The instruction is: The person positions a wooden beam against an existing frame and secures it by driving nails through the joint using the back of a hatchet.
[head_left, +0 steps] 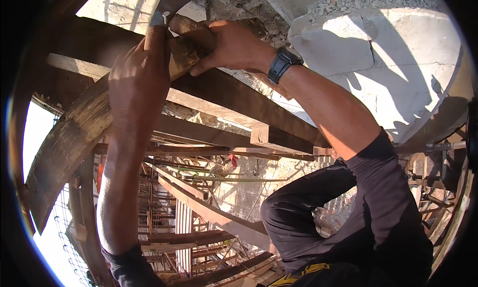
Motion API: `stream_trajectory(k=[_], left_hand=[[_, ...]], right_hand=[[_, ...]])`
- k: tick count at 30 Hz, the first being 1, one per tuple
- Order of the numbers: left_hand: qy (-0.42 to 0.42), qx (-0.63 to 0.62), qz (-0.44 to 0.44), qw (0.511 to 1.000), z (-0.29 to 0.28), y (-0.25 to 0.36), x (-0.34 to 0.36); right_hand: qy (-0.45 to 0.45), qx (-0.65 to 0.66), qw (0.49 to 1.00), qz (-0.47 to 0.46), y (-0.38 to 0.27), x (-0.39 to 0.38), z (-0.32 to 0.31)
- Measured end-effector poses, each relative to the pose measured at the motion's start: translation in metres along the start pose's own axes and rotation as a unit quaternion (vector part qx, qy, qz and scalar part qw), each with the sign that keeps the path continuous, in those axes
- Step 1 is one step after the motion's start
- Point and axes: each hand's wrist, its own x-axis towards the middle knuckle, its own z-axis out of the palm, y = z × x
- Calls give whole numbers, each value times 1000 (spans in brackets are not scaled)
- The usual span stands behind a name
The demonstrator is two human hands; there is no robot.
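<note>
Weathered timber point(74, 133) slants up from lower left beneath the left hand point(141, 80), its fingertips beside an upright nail point(166, 18), grip unclear; the right hand point(231, 46) clasps a wooden piece point(180, 57) just rightward.

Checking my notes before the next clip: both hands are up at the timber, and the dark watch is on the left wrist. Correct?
No: the head view shows the dark watch on the right wrist. The rest stands.
</note>
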Motion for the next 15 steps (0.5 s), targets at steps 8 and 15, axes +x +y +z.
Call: stream_trajectory(k=[8,15], left_hand=[[-93,-205,-238,945,-82,34,-98],[-282,-215,-400,845,-204,78,-262]], right_hand=[[-132,6,990,57,-88,-72,20],[-322,-75,944,3,-157,-139,76]])
